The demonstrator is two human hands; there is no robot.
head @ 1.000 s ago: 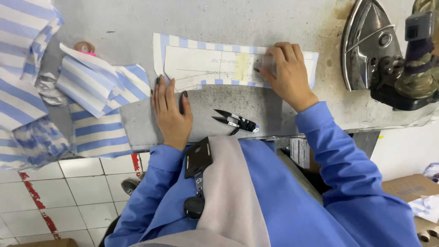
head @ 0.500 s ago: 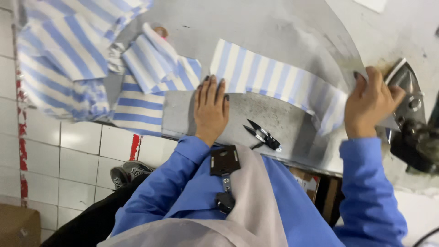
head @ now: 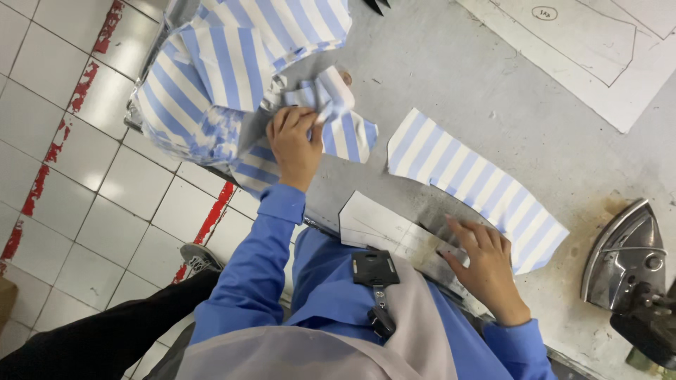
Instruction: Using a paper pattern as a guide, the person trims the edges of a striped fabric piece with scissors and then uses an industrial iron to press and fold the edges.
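My left hand (head: 294, 144) is curled, fingers pinched on a small folded blue-and-white striped piece (head: 336, 105) at the near edge of the fabric pile (head: 232, 70), which hangs over the tabletop (head: 458, 77) edge to its left. My right hand (head: 482, 264) lies flat and open, fingers spread, pressing on a paper pattern piece (head: 377, 225) at the tabletop's near edge. Just beyond its fingertips lies the striped fabric strip (head: 475, 186), flat, its long axis running diagonally from between my hands out past my right hand. Bare tabletop lies beyond the strip. An iron (head: 627, 260) stands to the right of my right hand, apart from it. Large paper patterns (head: 584, 49) lie far beyond.
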